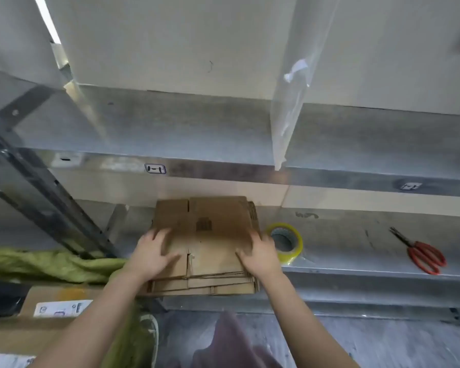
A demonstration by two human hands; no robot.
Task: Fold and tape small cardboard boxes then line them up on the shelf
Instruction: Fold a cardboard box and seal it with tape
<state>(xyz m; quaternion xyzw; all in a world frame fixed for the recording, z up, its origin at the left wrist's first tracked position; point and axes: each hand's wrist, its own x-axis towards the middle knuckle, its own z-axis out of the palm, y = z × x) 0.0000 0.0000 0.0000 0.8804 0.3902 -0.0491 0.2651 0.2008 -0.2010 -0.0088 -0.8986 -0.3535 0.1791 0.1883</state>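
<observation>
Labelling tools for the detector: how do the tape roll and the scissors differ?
The tape roll is a yellowish clear ring, the scissors long with red handles. The tape roll sits beside the flat cardboard stack by the right hand; the scissors lie far right, apart. Both lie on the metal shelf.

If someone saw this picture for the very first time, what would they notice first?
Probably the left hand and right hand resting on a stack of flat cardboard boxes in the middle of the metal shelf. Next, the yellowish tape roll just right of the stack, and the red scissors farther right on the same shelf.
</observation>
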